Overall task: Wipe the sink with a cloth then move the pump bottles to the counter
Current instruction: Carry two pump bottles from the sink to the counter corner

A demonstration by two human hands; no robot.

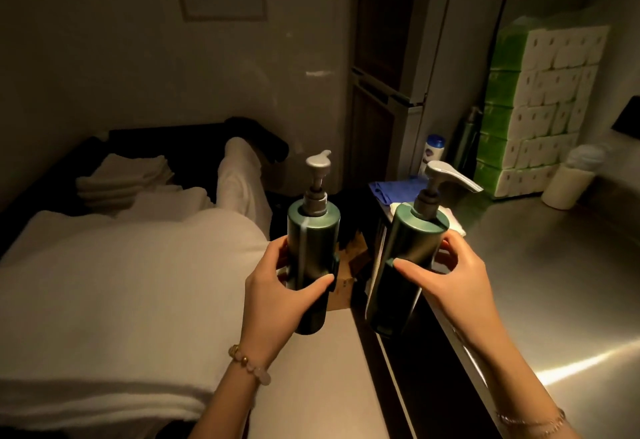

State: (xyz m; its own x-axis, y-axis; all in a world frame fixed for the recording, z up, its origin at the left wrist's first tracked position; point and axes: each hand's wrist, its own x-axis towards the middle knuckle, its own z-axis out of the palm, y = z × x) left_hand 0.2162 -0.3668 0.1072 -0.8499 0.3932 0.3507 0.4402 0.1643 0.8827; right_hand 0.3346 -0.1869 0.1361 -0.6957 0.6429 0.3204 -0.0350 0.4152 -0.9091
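Note:
I hold two dark green pump bottles with grey pump heads, both in the air. My left hand (pixel 277 286) is wrapped around the left pump bottle (pixel 313 230), which stands nearly upright above a pale floor strip. My right hand (pixel 450 275) grips the right pump bottle (pixel 405 258), which tilts to the right over the left edge of the steel counter (pixel 561 282). A blue cloth (pixel 391 187) lies at the counter's far left corner, with a white cloth (pixel 453 225) beside it. No sink is in view.
A bed with white towels (pixel 121 282) fills the left side. On the counter's back stand stacked packs of paper rolls (pixel 540 109), a white jar (pixel 568 182), a white bottle with a blue cap (pixel 431 154) and a dark bottle (pixel 467 140). A tall cabinet (pixel 391 74) stands behind.

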